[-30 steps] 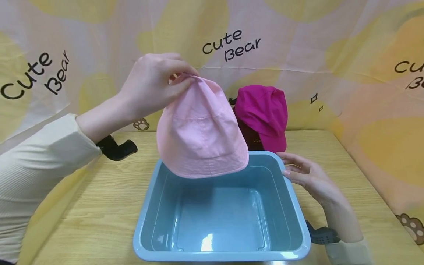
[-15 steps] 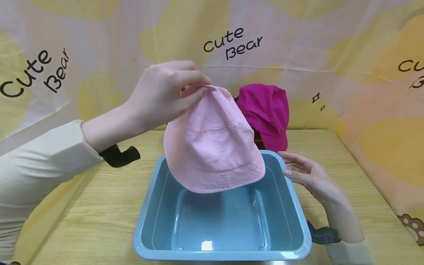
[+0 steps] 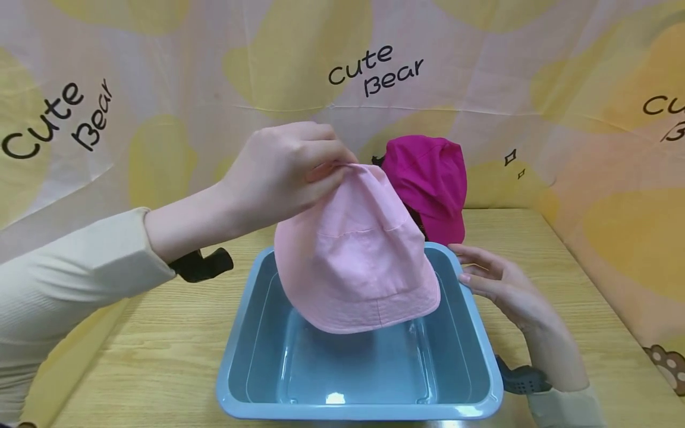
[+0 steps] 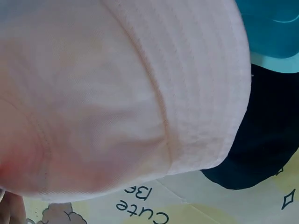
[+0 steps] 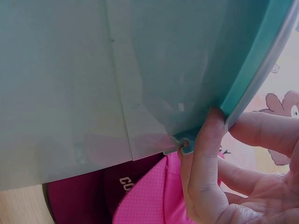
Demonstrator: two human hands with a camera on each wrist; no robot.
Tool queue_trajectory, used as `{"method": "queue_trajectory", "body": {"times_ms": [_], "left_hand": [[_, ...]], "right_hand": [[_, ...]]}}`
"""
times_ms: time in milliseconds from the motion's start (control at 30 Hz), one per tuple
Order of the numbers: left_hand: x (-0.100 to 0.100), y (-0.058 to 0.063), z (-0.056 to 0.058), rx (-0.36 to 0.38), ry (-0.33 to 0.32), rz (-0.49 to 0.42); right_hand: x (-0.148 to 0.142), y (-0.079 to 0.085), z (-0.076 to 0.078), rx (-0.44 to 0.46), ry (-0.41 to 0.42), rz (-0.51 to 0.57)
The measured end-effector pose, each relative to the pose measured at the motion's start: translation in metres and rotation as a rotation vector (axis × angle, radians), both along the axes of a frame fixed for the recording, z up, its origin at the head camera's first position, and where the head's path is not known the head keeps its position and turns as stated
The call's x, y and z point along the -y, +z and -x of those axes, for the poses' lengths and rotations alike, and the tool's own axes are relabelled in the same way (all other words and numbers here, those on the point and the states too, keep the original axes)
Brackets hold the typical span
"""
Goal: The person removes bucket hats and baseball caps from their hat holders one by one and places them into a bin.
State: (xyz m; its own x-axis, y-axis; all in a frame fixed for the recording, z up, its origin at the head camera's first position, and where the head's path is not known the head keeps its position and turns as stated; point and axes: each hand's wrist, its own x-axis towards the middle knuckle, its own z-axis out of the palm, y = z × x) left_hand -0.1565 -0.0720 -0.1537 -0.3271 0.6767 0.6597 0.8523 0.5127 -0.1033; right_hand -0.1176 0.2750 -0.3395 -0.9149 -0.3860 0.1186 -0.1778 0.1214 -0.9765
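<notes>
My left hand (image 3: 291,172) pinches a pale pink bucket hat (image 3: 369,261) by its crown. The hat hangs brim down over the blue plastic basin (image 3: 358,411), overlapping its far part in the head view. Seen from the left wrist, the hat's stitched brim (image 4: 205,84) fills most of the view. My right hand (image 3: 508,294) grips the basin's far right corner. In the right wrist view, its fingers (image 5: 205,163) lie on both sides of the rim. The basin floor that shows holds nothing.
Behind the basin stands a magenta cap (image 3: 428,178), with a dark maroon cap (image 5: 77,200) bearing pale letters beside it. The wooden table (image 3: 160,333) runs back to a printed cloth backdrop (image 3: 214,53), which also rises along the right side.
My left hand has moved down and to the right, lowering the pink bucket hat further over the basin. My right hand and the basin have stayed in place.
</notes>
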Motion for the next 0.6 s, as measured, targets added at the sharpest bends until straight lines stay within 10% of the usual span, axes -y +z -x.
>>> {"method": "queue_trajectory", "body": {"times_ms": [600], "left_hand": [[-0.008,-0.020,-0.014,-0.080,-0.099,0.045]], "right_hand": [[0.000,0.002,-0.001,0.007,-0.019,-0.030]]}}
